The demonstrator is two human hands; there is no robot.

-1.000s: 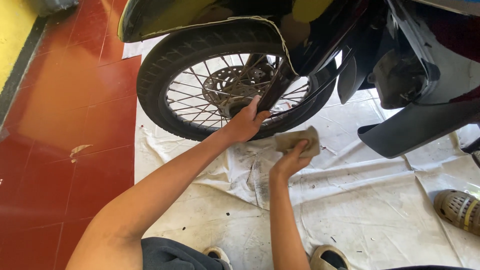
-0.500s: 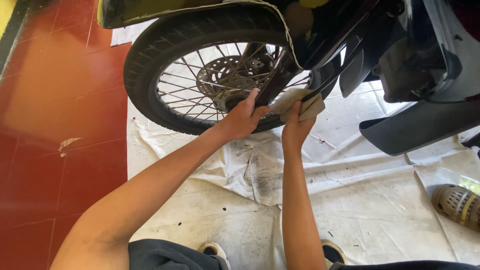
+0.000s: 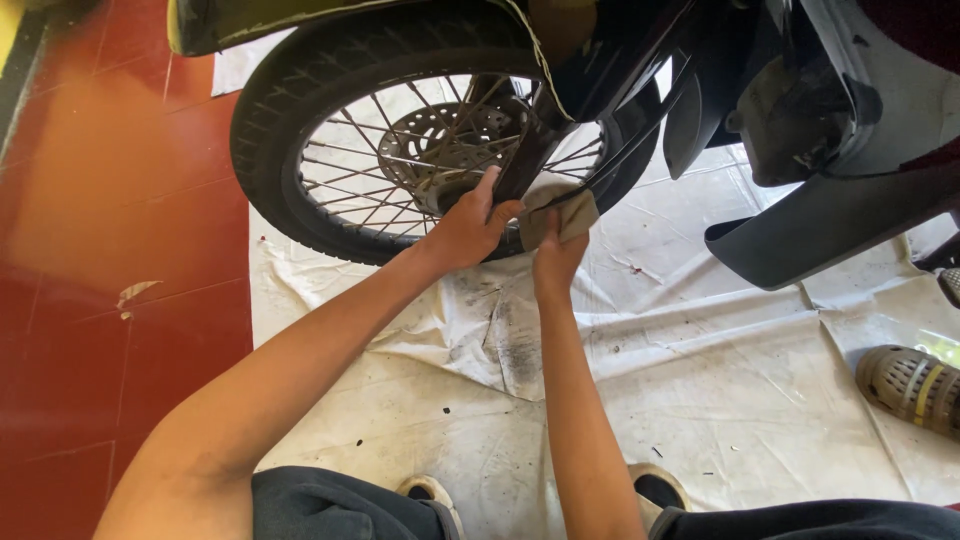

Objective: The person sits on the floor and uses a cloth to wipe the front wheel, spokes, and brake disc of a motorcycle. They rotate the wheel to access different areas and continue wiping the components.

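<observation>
Left hand (image 3: 468, 228) fingers grasping fork leg (image 3: 520, 165); right hand (image 3: 556, 250) fingers clenched on tan rag (image 3: 560, 217), just beside left fingers.

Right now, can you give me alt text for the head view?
Seen from above, the left hand grips the dark fork leg of a motorcycle's spoked front wheel, while the right hand presses a folded tan cloth against it. A stained white sheet covers the red floor.

Both forearms are bare, without sleeves, watch or rings. The person wears dark grey shorts (image 3: 340, 505) and pale slip-on shoes (image 3: 432, 492) with dark openings.
</observation>
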